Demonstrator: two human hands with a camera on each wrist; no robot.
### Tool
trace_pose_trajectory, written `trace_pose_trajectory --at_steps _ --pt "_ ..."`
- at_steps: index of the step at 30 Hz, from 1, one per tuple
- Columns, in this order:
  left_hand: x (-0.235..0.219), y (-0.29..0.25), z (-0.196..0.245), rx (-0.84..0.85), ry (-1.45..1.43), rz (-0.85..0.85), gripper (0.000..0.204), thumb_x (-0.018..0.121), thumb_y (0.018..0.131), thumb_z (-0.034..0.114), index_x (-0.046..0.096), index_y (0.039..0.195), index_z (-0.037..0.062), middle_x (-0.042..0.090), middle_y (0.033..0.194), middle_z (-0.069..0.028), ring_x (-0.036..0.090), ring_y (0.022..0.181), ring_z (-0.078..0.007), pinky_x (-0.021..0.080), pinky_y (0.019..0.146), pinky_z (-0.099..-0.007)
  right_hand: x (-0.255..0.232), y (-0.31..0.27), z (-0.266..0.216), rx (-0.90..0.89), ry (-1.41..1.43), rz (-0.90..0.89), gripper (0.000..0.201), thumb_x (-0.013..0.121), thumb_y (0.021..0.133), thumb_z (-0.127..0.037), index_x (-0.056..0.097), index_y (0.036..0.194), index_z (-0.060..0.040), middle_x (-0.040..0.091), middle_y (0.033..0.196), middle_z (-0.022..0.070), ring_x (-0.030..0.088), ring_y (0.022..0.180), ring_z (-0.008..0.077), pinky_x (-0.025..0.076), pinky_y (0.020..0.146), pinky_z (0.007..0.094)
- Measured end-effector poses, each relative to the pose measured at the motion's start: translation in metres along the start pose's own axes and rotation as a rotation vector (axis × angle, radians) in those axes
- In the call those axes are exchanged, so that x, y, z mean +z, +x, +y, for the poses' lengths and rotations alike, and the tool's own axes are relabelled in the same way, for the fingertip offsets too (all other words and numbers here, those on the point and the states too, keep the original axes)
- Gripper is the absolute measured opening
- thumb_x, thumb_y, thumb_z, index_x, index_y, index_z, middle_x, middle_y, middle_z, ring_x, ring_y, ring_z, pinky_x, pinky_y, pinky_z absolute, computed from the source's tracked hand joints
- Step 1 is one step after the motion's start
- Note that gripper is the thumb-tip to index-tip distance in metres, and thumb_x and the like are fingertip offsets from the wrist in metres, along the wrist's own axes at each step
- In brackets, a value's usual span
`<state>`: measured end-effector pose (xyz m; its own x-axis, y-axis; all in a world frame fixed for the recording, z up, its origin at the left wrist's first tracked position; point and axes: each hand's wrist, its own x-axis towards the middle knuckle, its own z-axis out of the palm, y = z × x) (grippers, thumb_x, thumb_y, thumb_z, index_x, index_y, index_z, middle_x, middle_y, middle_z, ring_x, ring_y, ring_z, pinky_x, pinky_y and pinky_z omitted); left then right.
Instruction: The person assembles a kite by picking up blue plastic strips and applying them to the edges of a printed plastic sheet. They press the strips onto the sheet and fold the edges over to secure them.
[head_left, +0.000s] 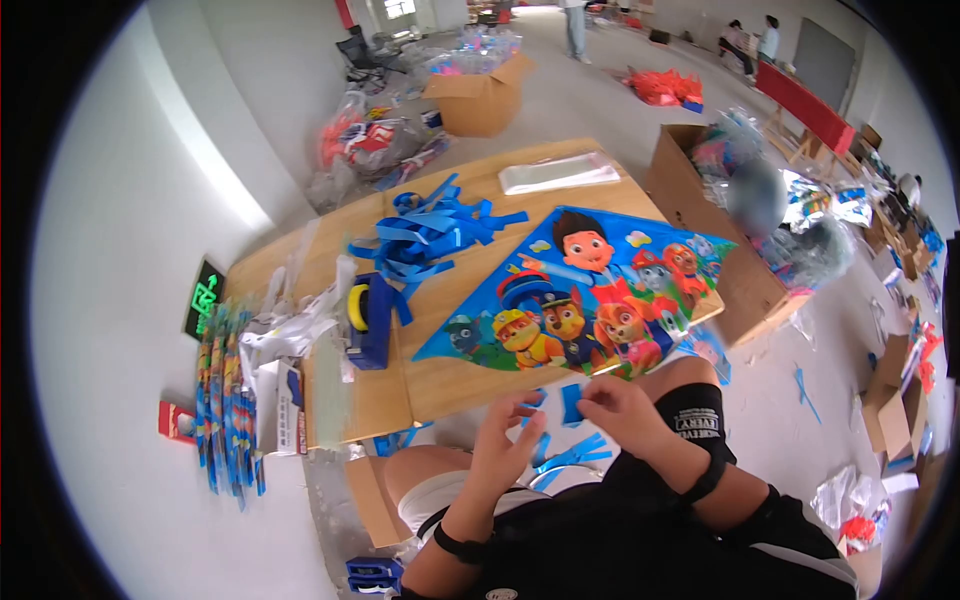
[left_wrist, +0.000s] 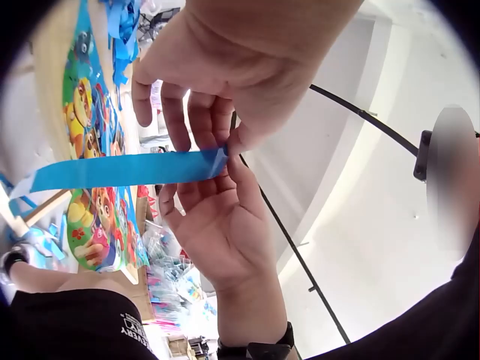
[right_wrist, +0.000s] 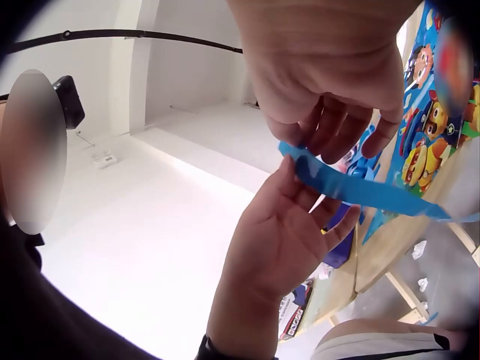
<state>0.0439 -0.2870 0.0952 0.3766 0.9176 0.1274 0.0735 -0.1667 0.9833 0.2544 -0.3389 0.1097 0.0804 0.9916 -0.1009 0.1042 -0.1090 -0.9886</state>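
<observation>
A blue strip (left_wrist: 127,171) hangs from both hands, its end pinched between thumbs and fingertips; it shows as a short blue piece (head_left: 571,404) in the head view. My left hand (head_left: 503,440) and right hand (head_left: 628,415) are close together above the lap. In the left wrist view the left hand (left_wrist: 240,75) is at the top and the right hand (left_wrist: 225,232) below. The right wrist view has the right hand (right_wrist: 322,67) above and the left hand (right_wrist: 274,232) below. A cartoon-printed blue kite sheet (head_left: 560,325) lies flat on the table beyond the hands.
On the table (head_left: 450,395) are a pile of blue strips (head_left: 425,235), a blue tape dispenser (head_left: 372,325) and clear plastic sleeves (head_left: 560,174). Rolled printed pieces (head_left: 228,400) stand at the left. Cardboard boxes (head_left: 480,103) are on the floor. More strips (head_left: 575,455) lie by the lap.
</observation>
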Motion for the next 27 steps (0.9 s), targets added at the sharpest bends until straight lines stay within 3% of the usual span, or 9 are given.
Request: trace_pose_trajectory --at_steps 3,7,9,13,14,18,22,24,27 --pt "-0.05 0.017 -0.029 0.037 0.106 0.236 0.029 0.066 0.093 0.014 0.058 0.12 0.0045 0.063 0.11 -0.0078 0.061 0.094 -0.0147 0.05 0.081 -0.0297 -0.021 -0.003 0.006 -0.022 -0.088 0.111 0.013 0.069 0.091 -0.008 0.06 0.096 0.0001 0.062 0.092 0.0041 0.06 0.082 0.0106 0.051 0.076 0.0241" --pt "-0.168 0.059 -0.134 0.079 -0.107 0.69 0.023 0.064 0.095 0.015 0.06 0.116 0.0047 0.06 0.103 -0.0036 0.056 0.082 -0.0134 0.049 0.072 -0.0277 -0.066 -0.019 0.046 -0.11 -0.167 0.073 0.009 0.065 0.088 0.0 0.057 0.092 0.0005 0.059 0.11 0.0091 0.06 0.097 0.0143 0.052 0.083 0.028" --pt "-0.201 0.069 -0.109 -0.053 -0.207 0.907 0.022 0.063 0.095 0.014 0.061 0.114 0.0033 0.058 0.097 -0.0026 0.056 0.086 -0.0125 0.047 0.076 -0.0248 -0.081 -0.035 0.064 -0.053 -0.173 0.085 0.009 0.065 0.088 0.0 0.056 0.092 0.0001 0.059 0.11 0.009 0.06 0.095 0.0146 0.052 0.083 0.0281" --pt "-0.282 0.106 -0.168 -0.156 0.066 0.872 0.02 0.062 0.096 0.019 0.067 0.108 0.0044 0.063 0.1 -0.008 0.06 0.09 -0.0184 0.049 0.082 -0.0299 -0.106 -0.058 0.106 0.012 -0.224 0.175 0.011 0.063 0.088 0.003 0.055 0.093 -0.0009 0.059 0.11 0.0081 0.061 0.096 0.0148 0.051 0.084 0.0277" --pt "-0.3 0.116 -0.187 -0.154 0.343 0.757 0.026 0.059 0.096 0.027 0.069 0.106 0.0053 0.064 0.104 -0.0118 0.062 0.092 -0.0229 0.049 0.085 -0.0343 -0.109 -0.061 0.111 0.008 -0.225 0.176 0.011 0.063 0.088 0.003 0.055 0.093 -0.0009 0.059 0.11 0.0081 0.061 0.096 0.0148 0.051 0.084 0.0277" --pt "-0.299 0.134 -0.18 -0.225 0.921 0.605 0.049 0.047 0.097 0.048 0.075 0.094 0.0082 0.069 0.106 -0.0202 0.066 0.092 -0.0332 0.05 0.088 -0.0454 -0.116 -0.06 0.122 0.041 0.012 0.254 0.014 0.061 0.088 0.007 0.054 0.096 -0.0023 0.057 0.109 0.006 0.06 0.097 0.0133 0.048 0.087 0.026" --pt "-0.299 0.153 -0.168 -0.386 0.709 0.535 0.061 0.042 0.098 0.054 0.076 0.084 0.0052 0.072 0.09 -0.0177 0.067 0.088 -0.0295 0.05 0.086 -0.0419 -0.12 -0.054 0.133 0.078 0.045 0.257 0.015 0.06 0.088 0.009 0.054 0.095 -0.0036 0.056 0.107 0.0045 0.059 0.097 0.0122 0.046 0.087 0.0245" --pt "-0.301 0.157 -0.174 -0.466 0.262 0.589 0.066 0.041 0.099 0.053 0.076 0.075 0.002 0.073 0.081 -0.015 0.068 0.083 -0.0262 0.05 0.083 -0.0402 -0.118 -0.056 0.129 0.068 0.05 0.247 0.015 0.06 0.088 0.008 0.054 0.095 -0.0037 0.056 0.106 0.0042 0.059 0.097 0.012 0.046 0.087 0.0244" --pt "-0.304 0.16 -0.175 -0.52 0.119 0.587 0.069 0.039 0.1 0.052 0.075 0.077 -0.0013 0.074 0.083 -0.0133 0.067 0.088 -0.0236 0.048 0.083 -0.0391 -0.116 -0.055 0.126 0.069 0.045 0.23 0.015 0.061 0.088 0.008 0.054 0.095 -0.0038 0.057 0.105 0.0039 0.059 0.095 0.0117 0.047 0.085 0.0244"
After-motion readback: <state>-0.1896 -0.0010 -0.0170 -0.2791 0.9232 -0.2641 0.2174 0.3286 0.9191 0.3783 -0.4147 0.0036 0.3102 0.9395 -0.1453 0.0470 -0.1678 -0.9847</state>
